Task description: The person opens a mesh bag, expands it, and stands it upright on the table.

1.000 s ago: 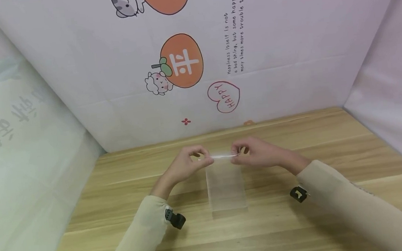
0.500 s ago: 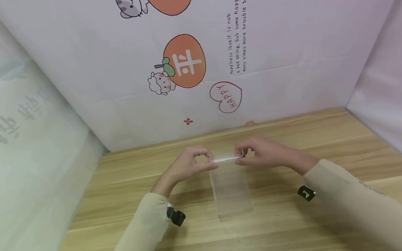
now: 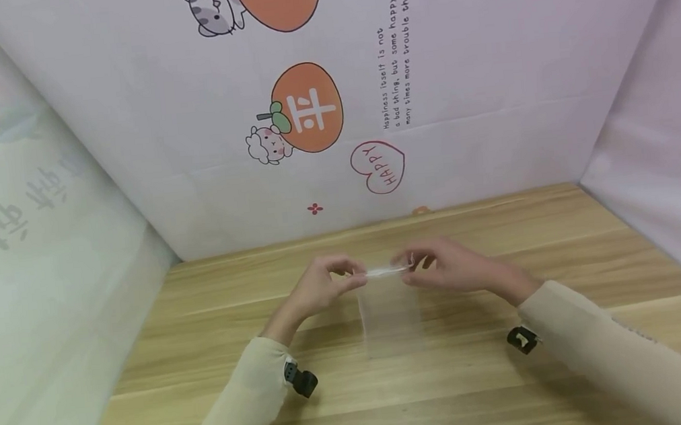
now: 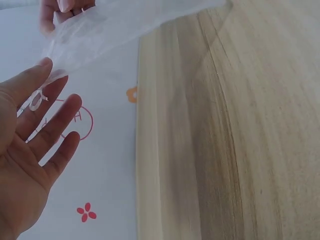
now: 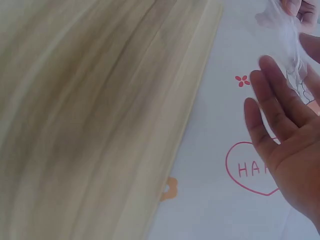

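Observation:
A translucent drawstring bag (image 3: 391, 319) hangs above the table, its gathered top edge stretched between both hands in the head view. My left hand (image 3: 323, 287) pinches the top's left end between thumb and index finger. At the other end, my right hand (image 3: 451, 267) pinches the edge the same way. The left wrist view shows a small white cord loop (image 4: 37, 100) beside the left thumb, with the other fingers spread. In the right wrist view, white cord (image 5: 297, 75) trails by the right fingers. The bag looks flat; its contents, if any, cannot be made out.
The hands are over a wood-grain table (image 3: 453, 391). A white printed sheet (image 3: 464, 94) rises behind its back edge, with further sheets at left (image 3: 65, 263) and right (image 3: 664, 164). Black wrist cameras sit on both sleeves (image 3: 247, 396).
The hands keep their pinch on the bag's top edge. The bag's lower end has swung and looks slightly higher than half a second ago. The head view has shifted a little.

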The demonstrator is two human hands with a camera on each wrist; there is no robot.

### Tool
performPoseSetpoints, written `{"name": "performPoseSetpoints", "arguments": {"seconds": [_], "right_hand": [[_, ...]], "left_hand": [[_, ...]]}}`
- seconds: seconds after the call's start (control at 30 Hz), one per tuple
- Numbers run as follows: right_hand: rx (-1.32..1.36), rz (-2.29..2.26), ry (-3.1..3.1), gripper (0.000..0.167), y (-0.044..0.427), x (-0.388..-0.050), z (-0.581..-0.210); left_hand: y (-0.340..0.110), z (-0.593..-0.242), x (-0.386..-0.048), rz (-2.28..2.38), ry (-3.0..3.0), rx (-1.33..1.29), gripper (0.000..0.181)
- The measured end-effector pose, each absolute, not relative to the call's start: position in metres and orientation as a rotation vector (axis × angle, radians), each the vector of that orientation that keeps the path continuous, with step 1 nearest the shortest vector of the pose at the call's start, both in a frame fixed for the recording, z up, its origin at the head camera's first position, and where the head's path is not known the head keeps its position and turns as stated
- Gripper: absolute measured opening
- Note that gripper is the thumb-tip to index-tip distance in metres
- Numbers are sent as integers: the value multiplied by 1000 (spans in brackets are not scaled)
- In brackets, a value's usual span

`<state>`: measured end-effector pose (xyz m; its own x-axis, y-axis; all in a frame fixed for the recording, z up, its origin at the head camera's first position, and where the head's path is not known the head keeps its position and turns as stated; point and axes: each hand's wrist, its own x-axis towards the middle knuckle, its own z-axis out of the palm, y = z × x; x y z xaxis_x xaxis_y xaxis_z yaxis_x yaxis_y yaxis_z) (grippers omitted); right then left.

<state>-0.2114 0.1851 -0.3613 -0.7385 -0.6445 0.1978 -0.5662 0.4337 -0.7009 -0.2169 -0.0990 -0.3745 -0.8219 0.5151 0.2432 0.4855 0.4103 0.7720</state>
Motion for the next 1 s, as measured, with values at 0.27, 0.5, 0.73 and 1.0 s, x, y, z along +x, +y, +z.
{"name": "performPoseSetpoints", "arguments": {"seconds": [0.27, 0.5, 0.73, 1.0], "right_hand": [[-685, -1594, 2445, 49, 181, -211, -366], [-590, -1683, 2363, 33, 176, -209, -371], [-594, -1812, 2360, 26, 161, -208, -375], [-390, -2022, 2259, 34, 151, -212, -380]], "left_hand": [[-101, -373, -216, 1665, 2512, 786, 36], [-97, -378, -214, 1988, 2359, 664, 27], [-96, -382, -212, 2084, 2312, 535, 23], [-90, -385, -214, 2177, 2257, 365, 23]]}}
